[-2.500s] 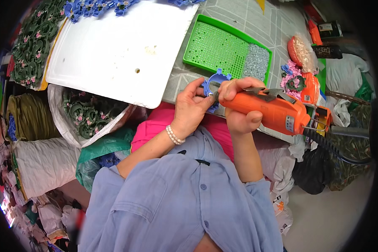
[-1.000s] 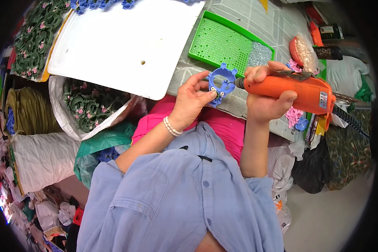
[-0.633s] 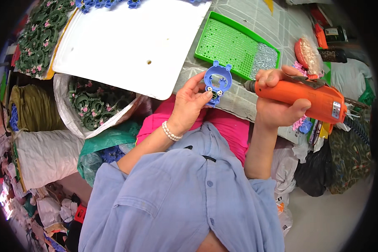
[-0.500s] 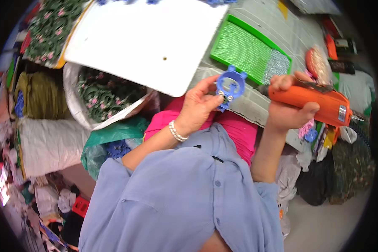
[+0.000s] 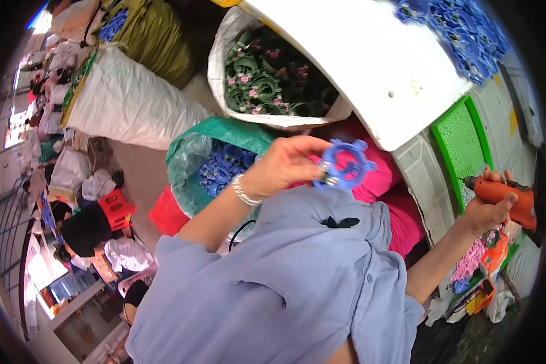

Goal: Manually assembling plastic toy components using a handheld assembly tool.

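My left hand point(image 5: 288, 161) pinches a blue plastic ring-shaped part point(image 5: 353, 165) by its near-left edge, above my lap. Small metallic bits, perhaps screws, show on the part beside my fingertips. Out to the right, my right hand point(image 5: 491, 206) is wrapped round an orange electric screwdriver point(image 5: 508, 201), its dark tip pointing left toward the green tray point(image 5: 438, 130). Below and left of my left hand stands a green plastic bag point(image 5: 182, 151), with many blue parts point(image 5: 224, 165) of like colour inside it.
A white board point(image 5: 370, 67) lies ahead, with a heap of blue parts point(image 5: 461, 36) at its far right. A white sack point(image 5: 224, 67) of green pieces with pink flowers stands left of it. A red stool point(image 5: 116, 209) and other people are farther left. Pink pieces point(image 5: 469, 259) lie at the lower right.
The view has swung left. My left hand has carried the blue part leftward, away from the green tray and toward the green bag. The screwdriver stays in my right hand, now farther from the part.
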A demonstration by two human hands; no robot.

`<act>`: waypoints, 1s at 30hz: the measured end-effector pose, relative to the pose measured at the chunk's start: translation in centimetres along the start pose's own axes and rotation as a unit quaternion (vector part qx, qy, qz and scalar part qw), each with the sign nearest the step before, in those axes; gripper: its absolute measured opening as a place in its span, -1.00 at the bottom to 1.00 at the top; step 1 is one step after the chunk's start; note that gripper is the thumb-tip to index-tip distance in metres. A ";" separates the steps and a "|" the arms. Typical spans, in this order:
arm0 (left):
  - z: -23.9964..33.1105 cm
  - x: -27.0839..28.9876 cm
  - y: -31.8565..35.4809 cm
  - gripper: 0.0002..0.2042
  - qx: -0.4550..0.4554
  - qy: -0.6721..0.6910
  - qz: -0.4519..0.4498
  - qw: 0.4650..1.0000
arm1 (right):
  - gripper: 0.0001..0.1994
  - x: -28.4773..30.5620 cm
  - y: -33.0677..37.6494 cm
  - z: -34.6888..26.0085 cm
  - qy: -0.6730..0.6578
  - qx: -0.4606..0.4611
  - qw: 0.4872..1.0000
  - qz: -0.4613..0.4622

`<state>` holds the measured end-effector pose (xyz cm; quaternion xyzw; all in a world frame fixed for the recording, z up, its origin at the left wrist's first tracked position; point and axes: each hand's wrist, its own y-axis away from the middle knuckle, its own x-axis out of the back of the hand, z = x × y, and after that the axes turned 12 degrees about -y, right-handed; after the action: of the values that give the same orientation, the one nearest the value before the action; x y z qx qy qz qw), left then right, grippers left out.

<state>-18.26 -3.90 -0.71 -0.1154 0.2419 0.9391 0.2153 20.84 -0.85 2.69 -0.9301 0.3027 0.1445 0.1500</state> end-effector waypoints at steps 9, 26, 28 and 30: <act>-5.7 14.8 11.5 -0.70 0.052 -0.006 0.191 0.980 | -0.21 -0.3 -1.2 0.8 0.034 0.004 0.999 -0.019; -29.8 17.9 12.4 -0.77 0.260 -0.623 0.243 0.696 | -0.50 -0.8 1.6 0.9 0.032 0.044 0.998 -0.017; -27.7 17.2 11.8 -0.74 0.264 -0.652 0.220 0.676 | -0.53 -0.7 1.3 0.3 0.021 0.046 0.999 -0.003; -26.1 16.8 11.5 -0.71 0.261 -0.679 0.198 0.657 | -0.58 -1.1 0.9 -0.1 0.004 0.062 0.998 0.002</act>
<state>-35.41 -20.28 -23.76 0.6661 0.2802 0.6749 0.1496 19.48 -1.04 2.96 -0.9189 0.3136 0.1221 0.2060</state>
